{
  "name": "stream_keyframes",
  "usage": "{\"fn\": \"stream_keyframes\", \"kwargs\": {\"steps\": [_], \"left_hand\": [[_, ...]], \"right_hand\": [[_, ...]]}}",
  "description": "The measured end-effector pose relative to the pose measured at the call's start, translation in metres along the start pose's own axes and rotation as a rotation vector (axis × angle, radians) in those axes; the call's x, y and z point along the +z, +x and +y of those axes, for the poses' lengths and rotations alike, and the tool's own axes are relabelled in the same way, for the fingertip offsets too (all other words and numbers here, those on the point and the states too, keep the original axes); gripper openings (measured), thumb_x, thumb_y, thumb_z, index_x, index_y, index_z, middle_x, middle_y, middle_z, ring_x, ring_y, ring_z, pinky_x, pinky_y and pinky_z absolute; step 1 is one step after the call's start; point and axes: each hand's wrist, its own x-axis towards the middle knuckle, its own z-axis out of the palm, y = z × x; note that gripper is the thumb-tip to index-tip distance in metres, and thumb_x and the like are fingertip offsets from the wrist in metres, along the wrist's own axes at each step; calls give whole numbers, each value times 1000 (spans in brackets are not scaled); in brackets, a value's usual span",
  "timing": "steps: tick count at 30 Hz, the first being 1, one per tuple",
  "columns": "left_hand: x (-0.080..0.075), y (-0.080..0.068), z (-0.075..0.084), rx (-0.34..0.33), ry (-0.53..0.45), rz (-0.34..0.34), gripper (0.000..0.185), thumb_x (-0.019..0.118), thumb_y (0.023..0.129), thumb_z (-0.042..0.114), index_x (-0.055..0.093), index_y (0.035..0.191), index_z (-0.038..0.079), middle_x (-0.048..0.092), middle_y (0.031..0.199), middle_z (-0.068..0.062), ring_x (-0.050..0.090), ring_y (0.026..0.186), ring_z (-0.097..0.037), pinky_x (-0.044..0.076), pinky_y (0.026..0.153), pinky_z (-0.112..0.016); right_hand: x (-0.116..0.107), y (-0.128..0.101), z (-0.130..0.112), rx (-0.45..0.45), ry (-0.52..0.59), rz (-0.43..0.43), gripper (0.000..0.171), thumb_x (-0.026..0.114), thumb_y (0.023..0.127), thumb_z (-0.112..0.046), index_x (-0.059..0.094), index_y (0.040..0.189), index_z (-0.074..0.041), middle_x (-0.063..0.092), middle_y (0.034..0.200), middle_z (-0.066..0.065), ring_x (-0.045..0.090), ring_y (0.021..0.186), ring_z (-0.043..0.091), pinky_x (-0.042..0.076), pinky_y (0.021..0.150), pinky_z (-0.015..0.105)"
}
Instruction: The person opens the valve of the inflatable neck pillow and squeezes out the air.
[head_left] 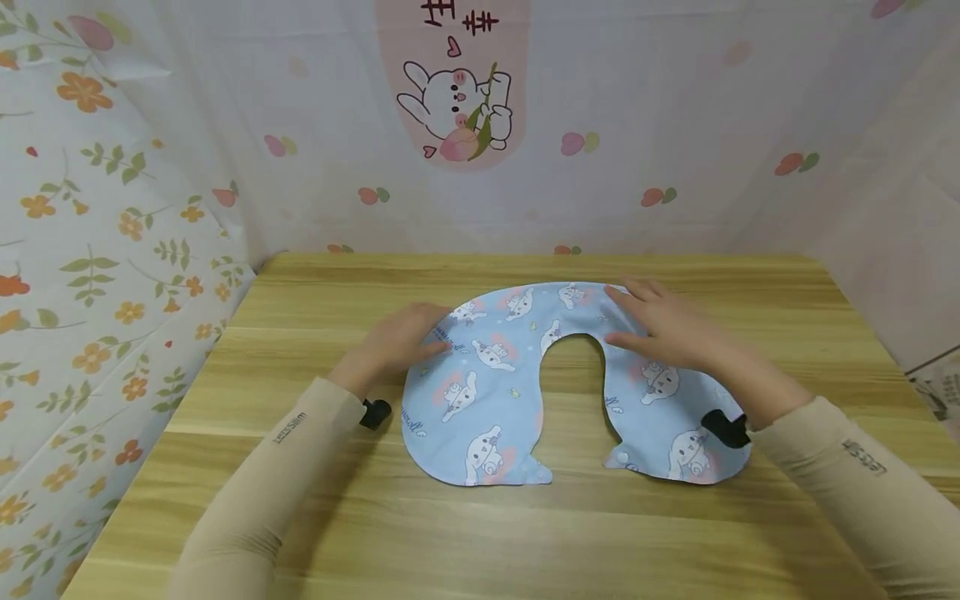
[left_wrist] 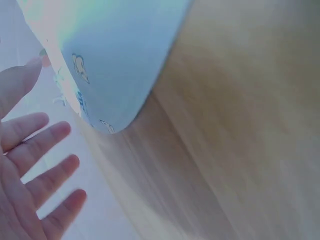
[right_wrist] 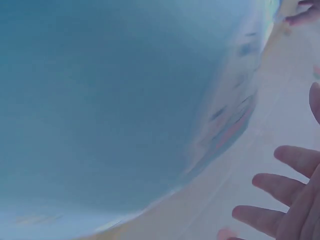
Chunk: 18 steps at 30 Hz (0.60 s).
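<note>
Grip: both released; left hand (head_left: pixel 393 337) and right hand (head_left: pixel 663 325) lie flat-fingered on the bib (head_left: pixel 487 392).
Bib: spread flat mid-table (head_left: pixel 300 500), neck opening toward 6 o'clock.
Progress: apparently smoothed out; unfolded, both tabs apart.

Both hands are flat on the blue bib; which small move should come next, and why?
Probably smooth outward: the left hand and right hand rest with straight fingers on the U-shaped bib, lying spread on the wooden table, gripping nothing.
</note>
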Motion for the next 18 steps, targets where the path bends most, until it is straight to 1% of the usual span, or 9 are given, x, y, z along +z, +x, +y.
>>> {"fn": "stream_keyframes", "kwargs": {"steps": [3,5,9,12,15,18], "left_hand": [[0,9,-3,43,-38,29,52,66,96,24,53,142,2,60,139,-14,52,134,-32,38,115,-46],[0,15,-3,51,-52,37,50,66,96,23,54,140,2,61,137,-14,54,131,-31,40,114,-45],[1,30,-1,21,-76,34,46,67,96,22,57,137,4,63,132,-13,58,124,-30,45,109,-44],[2,40,1,-3,-98,16,42,67,95,20,60,134,5,65,127,-11,61,117,-28,48,104,-42],[3,47,2,-16,-114,-8,39,68,94,17,63,131,4,65,124,-11,61,111,-27,50,101,-40],[5,50,2,-26,-114,-21,36,69,93,15,65,127,3,66,120,-12,62,108,-27,51,100,-40]], "right_hand": [[2,-23,15,17,40,29,78,60,96,-49,31,156,-6,23,161,26,18,145,57,23,109,74],[5,-37,24,28,66,57,77,63,96,-46,34,154,-5,25,160,26,21,144,57,25,109,74],[14,-61,35,50,90,115,72,67,94,-41,42,149,-2,34,155,28,28,141,55,29,106,73],[24,-75,37,58,85,166,62,71,91,-36,53,140,-2,46,146,27,37,134,52,34,103,72],[33,-83,36,54,86,228,50,77,87,-31,63,128,-5,58,132,23,48,124,48,40,98,69],[40,-87,35,35,111,273,41,80,84,-26,68,119,-8,64,123,19,54,117,45,44,93,65]]}}
